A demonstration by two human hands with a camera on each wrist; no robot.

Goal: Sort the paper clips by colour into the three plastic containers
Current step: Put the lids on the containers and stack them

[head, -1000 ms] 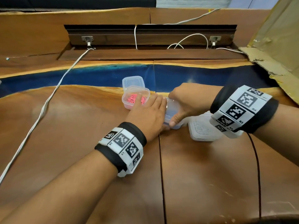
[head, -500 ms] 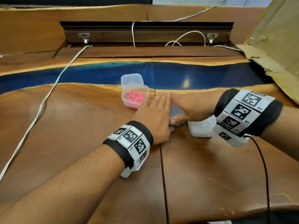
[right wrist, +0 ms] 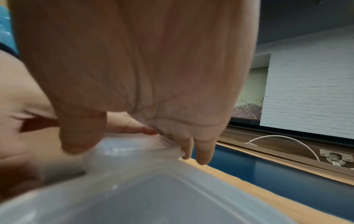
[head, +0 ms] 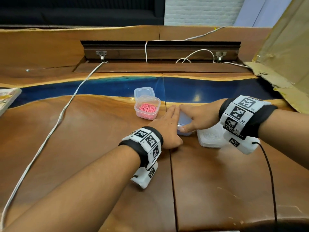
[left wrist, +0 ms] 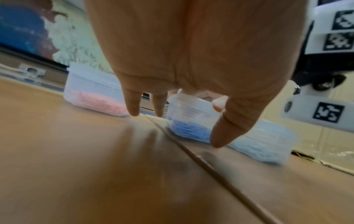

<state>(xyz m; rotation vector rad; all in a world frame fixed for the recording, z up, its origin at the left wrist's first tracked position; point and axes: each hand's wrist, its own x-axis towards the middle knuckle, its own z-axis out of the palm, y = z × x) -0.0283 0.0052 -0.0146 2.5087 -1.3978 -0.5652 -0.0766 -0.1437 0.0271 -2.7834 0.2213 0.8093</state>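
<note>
A clear container of blue paper clips [head: 184,120] stands at mid-table with its lid on. My left hand [head: 167,124] lies with straight fingers against its left side and top. My right hand [head: 197,116] presses on the lid [right wrist: 134,145], fingers flat and thumb at the near edge. In the left wrist view the blue container [left wrist: 188,121] shows beyond my left hand's fingertips [left wrist: 134,110]. An open container of pink clips [head: 147,108] sits to the left. A lidded container of white clips [head: 210,138] sits under my right wrist.
The pink container's loose lid [head: 143,92] lies just behind it on the blue resin strip. A white cable [head: 55,121] runs across the left of the wooden table [head: 217,181]. Cardboard [head: 275,67] leans at the far right. A book's corner [head: 8,99] shows at the left edge.
My right hand has gone from holding the blue container's side to pressing flat on its lid. The left hand has stayed against it. The head view has tilted upward.
</note>
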